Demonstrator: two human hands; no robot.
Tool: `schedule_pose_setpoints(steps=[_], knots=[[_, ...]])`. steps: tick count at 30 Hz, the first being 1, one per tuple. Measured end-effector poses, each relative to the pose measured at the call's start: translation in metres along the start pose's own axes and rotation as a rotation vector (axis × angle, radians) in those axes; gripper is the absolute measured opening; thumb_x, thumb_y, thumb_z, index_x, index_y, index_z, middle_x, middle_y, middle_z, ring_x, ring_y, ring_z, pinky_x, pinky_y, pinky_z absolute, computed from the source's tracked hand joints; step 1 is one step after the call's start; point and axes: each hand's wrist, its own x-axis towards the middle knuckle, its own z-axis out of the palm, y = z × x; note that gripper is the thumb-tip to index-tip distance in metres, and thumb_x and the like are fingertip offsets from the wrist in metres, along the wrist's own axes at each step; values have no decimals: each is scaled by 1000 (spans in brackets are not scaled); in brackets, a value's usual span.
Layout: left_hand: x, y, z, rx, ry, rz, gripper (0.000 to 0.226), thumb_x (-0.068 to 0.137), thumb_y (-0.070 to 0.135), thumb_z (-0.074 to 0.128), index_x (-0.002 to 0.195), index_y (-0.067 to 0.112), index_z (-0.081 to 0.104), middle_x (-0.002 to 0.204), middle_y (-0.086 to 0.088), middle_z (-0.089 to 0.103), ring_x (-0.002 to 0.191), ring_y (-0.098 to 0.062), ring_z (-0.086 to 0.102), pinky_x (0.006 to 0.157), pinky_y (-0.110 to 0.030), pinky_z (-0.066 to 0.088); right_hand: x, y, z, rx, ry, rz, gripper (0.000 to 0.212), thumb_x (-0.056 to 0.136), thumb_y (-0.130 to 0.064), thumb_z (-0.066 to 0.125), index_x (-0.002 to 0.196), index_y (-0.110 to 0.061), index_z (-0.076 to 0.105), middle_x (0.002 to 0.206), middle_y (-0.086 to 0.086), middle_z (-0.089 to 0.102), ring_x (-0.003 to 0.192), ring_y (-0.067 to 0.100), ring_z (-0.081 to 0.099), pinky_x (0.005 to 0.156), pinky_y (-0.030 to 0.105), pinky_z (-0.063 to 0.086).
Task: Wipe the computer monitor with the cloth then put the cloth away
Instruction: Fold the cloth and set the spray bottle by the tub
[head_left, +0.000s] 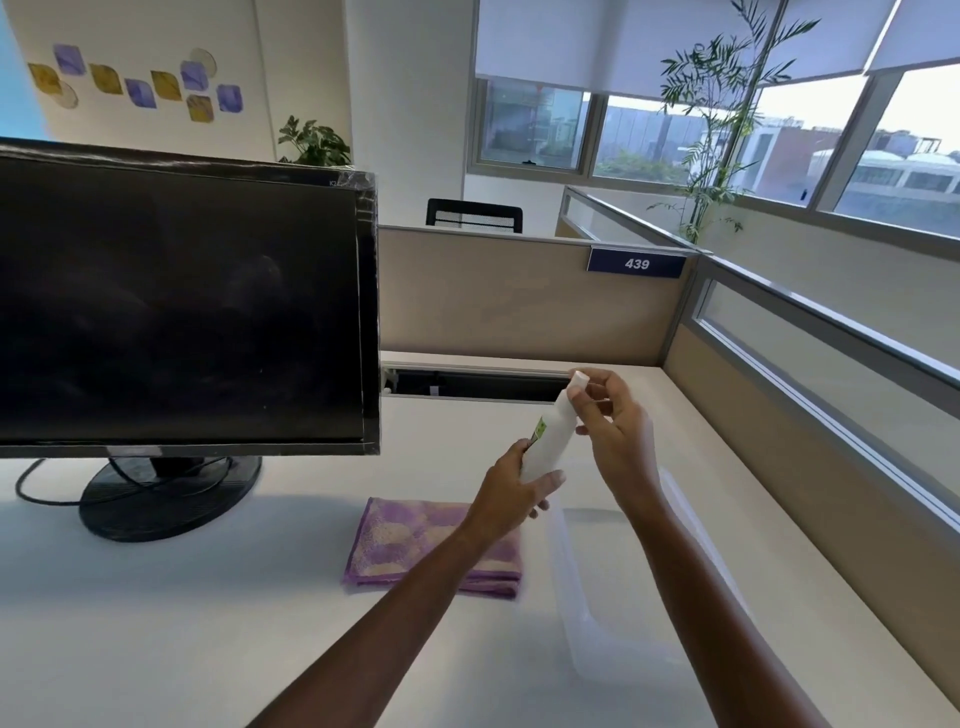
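The monitor (176, 301) runs off the left edge; the left forearm (415, 587) hides part of the cloth (395, 540).

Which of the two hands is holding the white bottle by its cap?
The right hand: it pinches the cap at the top, while the left hand grips the lower body of the bottle.

From here the monitor (182, 301) is black all over. The cloth (410, 535) is purple mottled with beige patches. The bottle (550, 436) is white with a small green label (541, 429). Off-white table (208, 623), beige partition (519, 301), navy sign (636, 264) with white numerals.
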Motion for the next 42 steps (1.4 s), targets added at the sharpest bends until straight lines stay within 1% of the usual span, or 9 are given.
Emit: schedule_pose_setpoints(steps=[5,8,13,17,20,22,25,35,42], knots=[[-20,1,-16,-350,-139,-97,22,68,28,54,86,15,52,67,-1,53,43,-2,48,42,-13,43,-12,6,30,-55,-140,-22,41,93,-23,53,131,-18,39,96,-3,54,76,4,57,56,4,48],[-29,-6,-31,-501,-275,-182,20,71,27,50,85,12,53,61,0,55,48,-7,46,45,-17,40,-20,12,50,-77,-291,56,60,88,-29,60,137,-28,24,96,11,62,69,8,61,53,6,49],[-42,-29,-56,-704,-403,-384,23,74,19,46,95,11,54,76,-6,60,63,-12,61,55,-21,49,-42,29,84,-34,-483,130,64,87,-27,62,121,-56,16,105,6,54,69,17,66,61,18,56],[-45,-42,-85,-254,-507,-538,14,89,18,45,96,14,57,79,1,63,67,-10,61,62,-18,49,-59,49,106,-218,-500,164,59,91,-23,55,127,-49,16,93,12,59,70,23,62,74,35,58],[-41,-57,-107,346,-474,-479,17,88,20,50,96,13,63,82,-5,60,81,-18,55,65,-21,42,-74,59,123,-287,-506,200,60,92,-18,52,141,-32,19,91,-1,59,65,9,57,64,11,51],[-38,-69,-121,549,-298,-409,23,89,18,47,99,7,64,97,-13,64,93,-25,57,75,-27,44,-85,64,132,-315,-550,249,60,91,-14,49,142,-32,21,106,6,61,71,10,59,68,16,51],[-38,-81,-140,517,-49,-376,36,86,28,55,117,9,55,120,-11,56,110,-27,55,90,-31,46,-97,71,144,-489,-576,246,59,90,-13,47,141,-31,24,98,14,61,68,18,54,63,29,48],[-30,-112,-159,406,-33,-413,38,91,2,42,127,10,48,135,-13,48,121,-28,49,96,-32,45,-106,74,175,-891,-566,221,55,96,-14,35,146,-29,16,102,8,65,76,14,52,60,23,38],[-24,-114,-162,340,-16,-434,33,85,-4,40,109,4,59,126,-11,57,114,-27,53,90,-29,45,-104,75,175,-950,-567,276,58,93,-10,39,146,-26,19,106,10,65,89,23,63,69,31,51]])
